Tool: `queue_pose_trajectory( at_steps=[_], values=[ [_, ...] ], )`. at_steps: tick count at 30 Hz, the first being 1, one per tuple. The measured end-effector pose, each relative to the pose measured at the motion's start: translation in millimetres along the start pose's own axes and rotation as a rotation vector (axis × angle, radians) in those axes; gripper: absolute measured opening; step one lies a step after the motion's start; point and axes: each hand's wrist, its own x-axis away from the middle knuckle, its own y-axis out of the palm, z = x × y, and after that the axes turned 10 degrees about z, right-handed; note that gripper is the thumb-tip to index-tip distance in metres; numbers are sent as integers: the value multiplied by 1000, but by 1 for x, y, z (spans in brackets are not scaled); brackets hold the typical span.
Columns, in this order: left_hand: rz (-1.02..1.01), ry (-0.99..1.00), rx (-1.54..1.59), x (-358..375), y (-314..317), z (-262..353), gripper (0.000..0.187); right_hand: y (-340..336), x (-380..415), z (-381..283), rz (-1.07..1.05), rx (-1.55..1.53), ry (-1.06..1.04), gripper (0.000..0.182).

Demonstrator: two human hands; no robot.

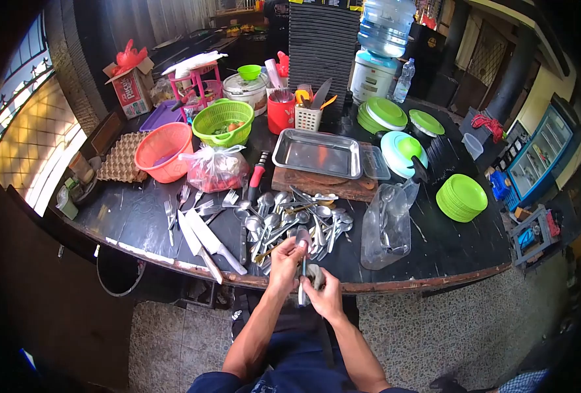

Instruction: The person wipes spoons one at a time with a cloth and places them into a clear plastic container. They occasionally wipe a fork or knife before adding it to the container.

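Note:
At the table's front edge my left hand [285, 263] is closed on the upper part of a spoon [303, 237], its bowl pointing away from me. My right hand [326, 296] is closed on a greyish cloth [314, 275] against the spoon's lower handle. Just beyond both hands lies a loose pile of spoons [290, 219]. Several forks [170, 213] lie to the left, beside two large knives [215, 242]. A clear plastic container [386, 229] with spoons inside stands right of the pile.
Behind the pile, a metal tray [318, 154] rests on a wooden board [323, 185]. Baskets [164, 152] and a bag of red contents [217, 171] stand back left. Green plates [461, 198] are stacked at the right. A red-handled sharpener [257, 175] lies near the board.

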Motion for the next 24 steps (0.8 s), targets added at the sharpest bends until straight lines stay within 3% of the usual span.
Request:
queue_pose_trajectory(
  at_steps=[4,6,7,9,11,13,15,17,18,19,21,24],
  values=[
    [41,-86,21,0,1,12,10,-18,6,-6,-42,58,-22,28],
    [66,-127,210,4,6,21,12,-27,1,-9,-35,62,-56,28],
    [166,-119,212,6,11,24,16,-32,-2,-11,-31,65,-89,28],
    [18,-162,166,-4,-9,21,20,-37,-8,-12,97,49,-114,24],
    [6,-131,81,-4,-8,13,21,-37,-19,-11,351,68,-259,18],
    [67,-276,84,6,1,7,25,-36,-34,-22,528,165,-518,21],
    [37,-409,-17,23,17,11,43,-33,-41,-30,484,374,-661,36],
    [-139,-458,-7,27,20,1,48,-24,-42,-21,195,467,-697,59],
    [-18,-137,-129,32,36,-11,55,-19,-36,-16,145,352,-626,67],
    [-11,-16,-190,33,34,-13,54,-16,-33,-12,118,365,-609,68],
    [-90,79,-326,27,30,-16,44,-16,-28,-17,7,395,-659,68],
    [-29,116,-228,31,28,-16,31,-19,-25,-10,-75,266,-583,71]
  ],
)
